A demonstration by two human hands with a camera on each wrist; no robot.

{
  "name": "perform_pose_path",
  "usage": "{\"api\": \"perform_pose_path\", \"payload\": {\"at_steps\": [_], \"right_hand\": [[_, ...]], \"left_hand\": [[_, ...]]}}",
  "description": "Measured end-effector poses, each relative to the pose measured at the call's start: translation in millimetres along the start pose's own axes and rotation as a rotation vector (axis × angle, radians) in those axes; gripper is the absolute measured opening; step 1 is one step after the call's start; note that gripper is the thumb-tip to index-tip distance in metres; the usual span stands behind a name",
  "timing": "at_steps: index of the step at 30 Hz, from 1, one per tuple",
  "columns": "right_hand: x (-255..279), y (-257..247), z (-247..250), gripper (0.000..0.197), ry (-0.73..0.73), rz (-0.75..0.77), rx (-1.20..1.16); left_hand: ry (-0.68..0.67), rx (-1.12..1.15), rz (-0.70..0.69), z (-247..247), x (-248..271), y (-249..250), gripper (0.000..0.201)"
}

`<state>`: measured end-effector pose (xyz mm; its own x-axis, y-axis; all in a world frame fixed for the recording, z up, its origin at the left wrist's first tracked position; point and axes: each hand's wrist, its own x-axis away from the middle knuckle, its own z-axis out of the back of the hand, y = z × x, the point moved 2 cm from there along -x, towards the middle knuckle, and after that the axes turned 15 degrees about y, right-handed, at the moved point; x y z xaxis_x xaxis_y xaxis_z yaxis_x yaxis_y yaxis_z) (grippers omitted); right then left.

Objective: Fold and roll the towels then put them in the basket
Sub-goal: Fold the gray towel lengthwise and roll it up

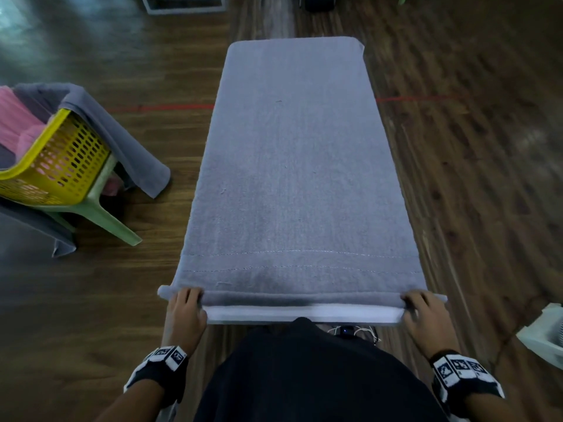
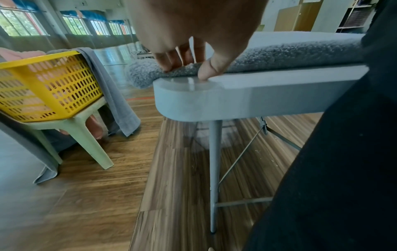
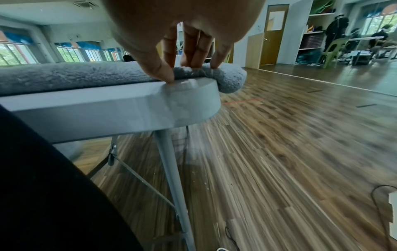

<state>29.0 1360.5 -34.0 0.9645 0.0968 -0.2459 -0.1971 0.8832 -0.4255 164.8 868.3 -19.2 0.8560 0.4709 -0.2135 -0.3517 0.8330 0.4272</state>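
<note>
A long grey towel [image 1: 292, 166] lies folded lengthwise over the narrow white table [image 1: 304, 315]. Its near end is turned into a small roll [image 1: 301, 296] along the table's front edge. My left hand [image 1: 187, 300] pinches the roll's left end [image 2: 148, 73], fingers on top and thumb at the table rim. My right hand [image 1: 417, 303] pinches the roll's right end [image 3: 227, 76] the same way, thumb pressed at the rim. A yellow basket [image 1: 58, 159] stands on a green chair at the left.
The green plastic chair [image 1: 103, 214] holds the basket, with pink towels [image 1: 15, 123] inside and a grey towel [image 1: 122, 141] draped over its rim. Another grey cloth [image 1: 27, 233] hangs at the near left. A white box [image 1: 545, 333] sits at the right. Wooden floor surrounds the table.
</note>
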Motion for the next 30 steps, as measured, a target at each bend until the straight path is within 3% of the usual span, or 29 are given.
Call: {"api": "perform_pose_path", "payload": {"at_steps": [3,7,12,17,20,22,24,28,30], "right_hand": [[-6,1,0,0.035,0.037,0.005,-0.033],[-13,1,-2,0.035,0.053,-0.063,-0.01],[-20,2,-2,0.026,0.073,-0.059,0.052],[-21,-9,4,0.007,0.048,-0.063,0.179],[-26,-9,1,0.015,-0.029,-0.061,0.161],[-30,-7,2,0.01,-0.039,-0.126,0.157],[-32,-8,3,0.021,0.016,-0.153,0.165],[-22,-15,0,0.022,0.019,0.026,0.042],[-17,-13,-3,0.032,-0.023,0.067,0.028]], "left_hand": [[0.045,0.032,-0.055,3,-5,-4,0.02],[-0.003,0.002,-0.085,7,-13,-9,0.027],[-0.023,-0.039,-0.083,7,-22,-8,0.017],[-0.145,-0.192,-0.098,10,-34,-4,0.03],[-0.24,-0.232,-0.052,7,-43,-4,0.01],[-0.189,-0.231,-0.04,8,-46,-3,0.01],[-0.1,-0.248,-0.041,10,-45,-1,0.019],[-0.072,-0.088,-0.108,7,-35,5,0.027],[-0.065,-0.093,-0.128,6,-30,4,0.028]]}}
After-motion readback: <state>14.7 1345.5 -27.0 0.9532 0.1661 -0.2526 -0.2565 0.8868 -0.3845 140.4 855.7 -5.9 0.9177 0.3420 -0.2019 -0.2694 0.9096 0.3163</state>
